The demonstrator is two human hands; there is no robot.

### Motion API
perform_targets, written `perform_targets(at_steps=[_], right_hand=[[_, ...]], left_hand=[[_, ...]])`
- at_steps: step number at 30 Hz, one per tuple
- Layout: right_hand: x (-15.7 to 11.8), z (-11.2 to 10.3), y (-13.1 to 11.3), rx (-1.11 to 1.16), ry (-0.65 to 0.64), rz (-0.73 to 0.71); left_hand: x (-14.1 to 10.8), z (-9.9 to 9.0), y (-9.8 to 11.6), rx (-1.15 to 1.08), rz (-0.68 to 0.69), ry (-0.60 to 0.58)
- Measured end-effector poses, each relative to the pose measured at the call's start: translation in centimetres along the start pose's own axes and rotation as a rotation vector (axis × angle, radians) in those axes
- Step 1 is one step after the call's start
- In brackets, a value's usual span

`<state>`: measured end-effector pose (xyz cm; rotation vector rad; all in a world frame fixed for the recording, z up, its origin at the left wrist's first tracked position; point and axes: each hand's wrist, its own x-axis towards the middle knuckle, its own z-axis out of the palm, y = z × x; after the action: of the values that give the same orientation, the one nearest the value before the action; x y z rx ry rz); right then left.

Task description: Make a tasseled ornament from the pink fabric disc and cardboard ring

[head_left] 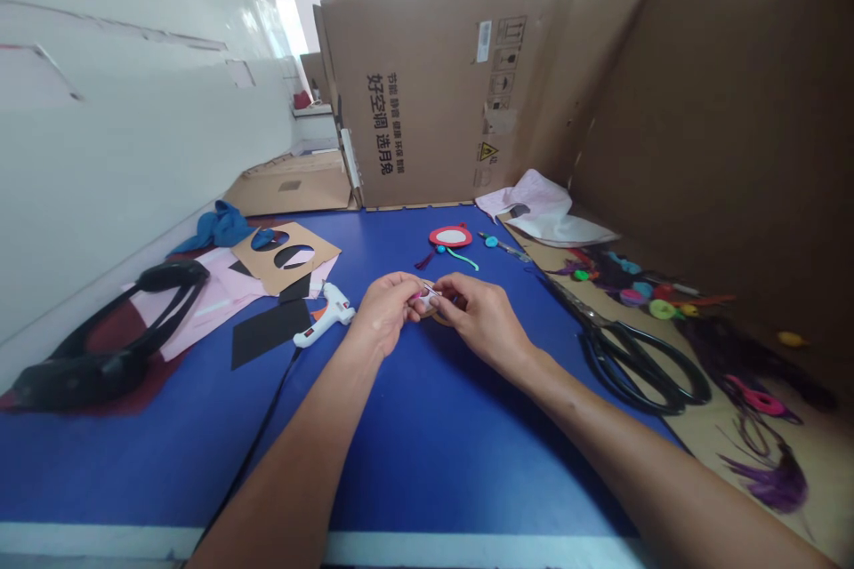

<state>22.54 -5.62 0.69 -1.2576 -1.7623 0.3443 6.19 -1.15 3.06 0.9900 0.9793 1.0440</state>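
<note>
Over the middle of the blue table [400, 444], my left hand [390, 307] pinches a small pinkish item [424, 295] between thumb and fingers. My right hand [477, 311] is closed close beside it, its fingertips at the same small item; a thin light-coloured edge shows between the two hands. Part of a tan piece shows under the fingertips. The exact shape of what is held is mostly hidden by the fingers. Just beyond the hands lies a red oval piece [451, 236] with a white centre, a blue bead, a dark tassel and a green strip.
A white glue gun [325, 316] with a black cord lies left of my hands, near black paper [270, 333] and cut cardboard [286, 253]. Headphones [110, 338] are far left. Large black scissors [633, 360] and coloured trinkets lie right. Cardboard [433, 98] walls the back.
</note>
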Motion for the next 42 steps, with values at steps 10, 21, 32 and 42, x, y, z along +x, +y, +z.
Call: perform_targets(at_steps=[10,21,32,42], right_hand=[[-0.18,0.01,0.3,-0.102,0.027,-0.038],[-0.34,-0.06,0.67,-0.162,0.017,-0.089],[0.01,-0.55,-0.28,-0.046,0.048,0.078],[0.05,-0.56,-0.22,-0.034,0.029,0.085]], left_hand=[[0.06,0.01,-0.65,-0.051,-0.07,-0.049],[-0.12,0.29,-0.68,-0.063,-0.124,-0.068],[0.06,-0.07,-0.17,0.119,0.087,-0.006],[-0.12,0.06,-0.48,0.311,0.18,-0.065]])
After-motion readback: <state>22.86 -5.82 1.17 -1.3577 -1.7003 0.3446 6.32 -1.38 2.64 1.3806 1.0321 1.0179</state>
